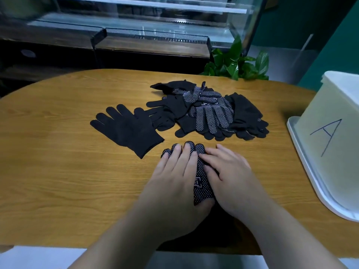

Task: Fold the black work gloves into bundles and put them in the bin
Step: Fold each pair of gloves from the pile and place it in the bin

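Note:
A black glove with white dots lies flat on the wooden table, fingertips pointing away from me. My left hand presses on its left side with straight fingers. My right hand lies flat on its right side. Most of the glove is hidden under both hands. A single plain black glove lies flat to the upper left. Behind it sits a loose pile of several black gloves, some dotted. The white bin, marked "A", stands at the right edge.
The bin sits on a white tray or lid that reaches toward the table's front right. A green plant stands behind the table. A dark glass display counter runs along the back.

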`<state>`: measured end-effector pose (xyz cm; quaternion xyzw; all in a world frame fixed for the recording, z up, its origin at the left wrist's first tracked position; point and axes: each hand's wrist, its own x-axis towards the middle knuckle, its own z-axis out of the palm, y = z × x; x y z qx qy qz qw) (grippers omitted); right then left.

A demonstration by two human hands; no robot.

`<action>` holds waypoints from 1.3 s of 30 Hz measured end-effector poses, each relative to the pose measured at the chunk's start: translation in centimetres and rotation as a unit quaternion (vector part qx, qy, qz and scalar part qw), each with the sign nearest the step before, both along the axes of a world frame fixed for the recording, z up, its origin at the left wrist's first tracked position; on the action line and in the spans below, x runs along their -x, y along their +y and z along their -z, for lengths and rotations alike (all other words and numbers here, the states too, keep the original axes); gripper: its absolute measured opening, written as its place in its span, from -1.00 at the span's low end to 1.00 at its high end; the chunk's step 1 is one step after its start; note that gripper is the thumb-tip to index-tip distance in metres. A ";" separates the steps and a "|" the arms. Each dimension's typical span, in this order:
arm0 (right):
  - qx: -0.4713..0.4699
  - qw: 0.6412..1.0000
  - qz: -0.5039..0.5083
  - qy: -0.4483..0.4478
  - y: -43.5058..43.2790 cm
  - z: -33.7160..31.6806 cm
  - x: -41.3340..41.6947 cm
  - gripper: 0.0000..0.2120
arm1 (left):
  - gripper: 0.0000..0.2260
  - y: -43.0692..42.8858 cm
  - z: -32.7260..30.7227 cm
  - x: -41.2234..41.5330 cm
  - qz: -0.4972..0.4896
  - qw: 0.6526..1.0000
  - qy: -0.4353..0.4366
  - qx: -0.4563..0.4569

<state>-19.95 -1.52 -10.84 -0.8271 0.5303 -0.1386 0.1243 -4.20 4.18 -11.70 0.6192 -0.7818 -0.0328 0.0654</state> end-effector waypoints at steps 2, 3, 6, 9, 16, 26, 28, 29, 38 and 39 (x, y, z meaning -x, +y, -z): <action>-0.001 1.000 0.000 -0.006 0.0 0.0 -0.1 -0.58 | -0.13 -0.3 -0.1 -0.1 0.007 1.000 -0.012 -0.016; -0.003 1.000 0.000 -0.009 0.0 -0.1 -0.1 -0.57 | -0.13 -0.3 -0.1 -0.1 0.007 0.999 -0.024 -0.025; -0.007 1.000 -0.003 0.009 0.1 -0.1 0.1 -0.57 | -0.14 -0.3 -0.3 0.2 -0.003 0.999 -0.043 -0.027; -0.015 0.999 0.013 0.025 0.3 -0.2 0.1 -0.57 | -0.10 -0.2 -0.1 0.4 -0.020 0.999 -0.040 -0.022; -0.034 0.998 0.026 0.039 0.4 -0.6 -0.1 -0.52 | -0.10 -0.1 -0.4 0.5 -0.027 0.999 -0.022 -0.027; -0.039 0.998 0.020 0.051 0.0 -0.4 0.0 -0.53 | -0.29 -0.5 0.3 0.4 -0.016 1.000 -0.023 -0.004; -0.041 0.998 0.018 0.046 0.1 -0.6 0.0 -0.53 | -0.19 -0.4 -0.1 0.3 -0.018 0.999 -0.025 -0.031; -0.042 0.998 0.018 0.046 0.1 -0.6 0.1 -0.53 | -0.17 -0.4 -0.3 0.2 -0.021 0.999 -0.023 -0.040; -0.034 0.993 0.006 0.110 0.0 -0.4 0.0 -0.49 | -0.14 -0.3 -0.1 0.2 -0.019 0.998 -0.036 -0.044; -0.037 0.993 0.006 0.113 0.1 -0.4 0.0 -0.49 | -0.13 -0.3 -0.1 0.2 -0.019 0.998 -0.036 -0.044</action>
